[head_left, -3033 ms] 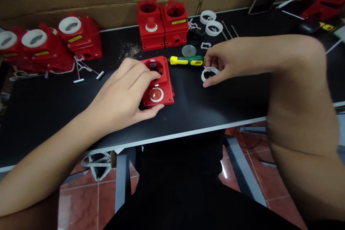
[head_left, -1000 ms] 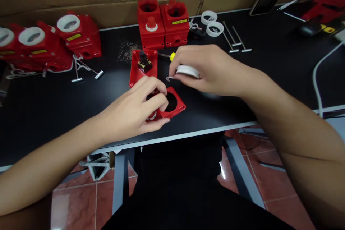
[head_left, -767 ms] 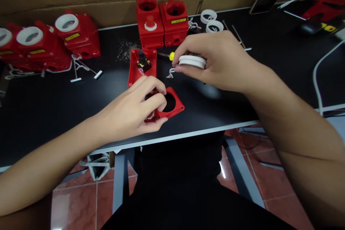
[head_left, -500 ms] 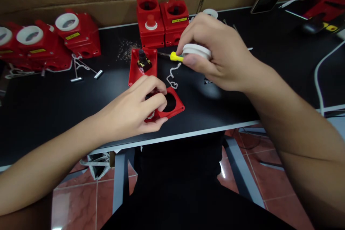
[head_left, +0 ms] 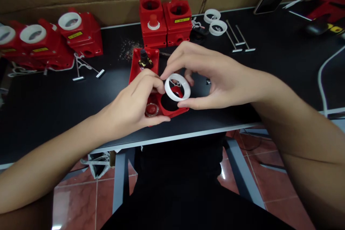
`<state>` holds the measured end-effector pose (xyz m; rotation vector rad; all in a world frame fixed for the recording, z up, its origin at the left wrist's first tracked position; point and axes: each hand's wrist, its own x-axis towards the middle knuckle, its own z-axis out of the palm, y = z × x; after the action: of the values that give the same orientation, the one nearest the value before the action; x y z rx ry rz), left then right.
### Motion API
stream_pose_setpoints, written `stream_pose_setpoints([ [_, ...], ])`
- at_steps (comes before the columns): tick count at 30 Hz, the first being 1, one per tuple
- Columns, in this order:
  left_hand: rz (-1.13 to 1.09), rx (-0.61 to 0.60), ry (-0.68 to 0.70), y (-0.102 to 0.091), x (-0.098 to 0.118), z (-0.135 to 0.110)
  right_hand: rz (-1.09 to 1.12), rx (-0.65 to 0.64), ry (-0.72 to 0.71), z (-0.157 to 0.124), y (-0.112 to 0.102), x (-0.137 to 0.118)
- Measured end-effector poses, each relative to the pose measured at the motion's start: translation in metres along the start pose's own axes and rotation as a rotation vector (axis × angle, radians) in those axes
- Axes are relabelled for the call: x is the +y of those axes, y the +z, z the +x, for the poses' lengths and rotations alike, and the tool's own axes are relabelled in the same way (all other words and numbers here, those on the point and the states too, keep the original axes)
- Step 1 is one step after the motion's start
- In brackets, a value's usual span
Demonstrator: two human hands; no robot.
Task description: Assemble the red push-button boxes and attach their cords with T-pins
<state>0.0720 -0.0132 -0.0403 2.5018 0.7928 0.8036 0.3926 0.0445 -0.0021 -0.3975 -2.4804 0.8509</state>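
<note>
My right hand (head_left: 218, 75) pinches a white plastic ring (head_left: 167, 89) between thumb and fingertips, tilted so that its opening faces me. Directly under it is a red cover (head_left: 178, 111) with a large round hole and a red button (head_left: 152, 109) in a clear collar. My left hand (head_left: 132, 104) grips the cover's left part, fingers over the far edge and thumb along the near edge. Behind the left hand lies an open red housing (head_left: 134, 66) with a black and brass switch block (head_left: 145, 60) in it. The screwdriver's yellow handle is hidden behind my right hand.
Assembled red boxes (head_left: 81, 36) with white rings stand at the left. Two more red boxes (head_left: 176, 18) stand at the back middle. Loose white rings (head_left: 218, 27) and several metal T-bars (head_left: 237, 50) lie behind my right hand. A white cable (head_left: 319, 79) runs down the right.
My right hand has come down and left, bringing the white ring over the cover and turning its opening toward me. The yellow screwdriver handle has gone out of sight. My left hand stays nearly still.
</note>
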Motion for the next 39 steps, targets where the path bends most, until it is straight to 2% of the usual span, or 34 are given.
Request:
stream_pose_setpoints([
  [6,-0.036,0.012,-0.038,-0.001,0.007,0.001,0.042,-0.035,-0.048,0.002,0.0,0.001],
  [10,0.115,-0.001,0.0,-0.007,0.01,0.002,0.032,-0.049,-0.083,0.003,0.006,0.008],
  [13,0.198,-0.06,-0.031,-0.014,0.012,0.0,0.01,-0.059,-0.093,0.004,0.009,0.013],
  [17,0.144,-0.099,-0.103,-0.016,0.014,-0.003,-0.047,-0.072,-0.092,0.003,0.009,0.016],
  [28,0.025,-0.086,-0.173,-0.014,0.015,0.001,0.042,-0.173,-0.054,-0.003,-0.007,0.01],
  [34,-0.038,-0.129,-0.241,-0.021,0.012,0.006,0.054,-0.124,-0.105,0.0,-0.001,0.012],
  [39,-0.046,-0.122,-0.269,-0.02,0.008,0.006,0.053,-0.133,-0.092,0.002,0.002,0.016],
])
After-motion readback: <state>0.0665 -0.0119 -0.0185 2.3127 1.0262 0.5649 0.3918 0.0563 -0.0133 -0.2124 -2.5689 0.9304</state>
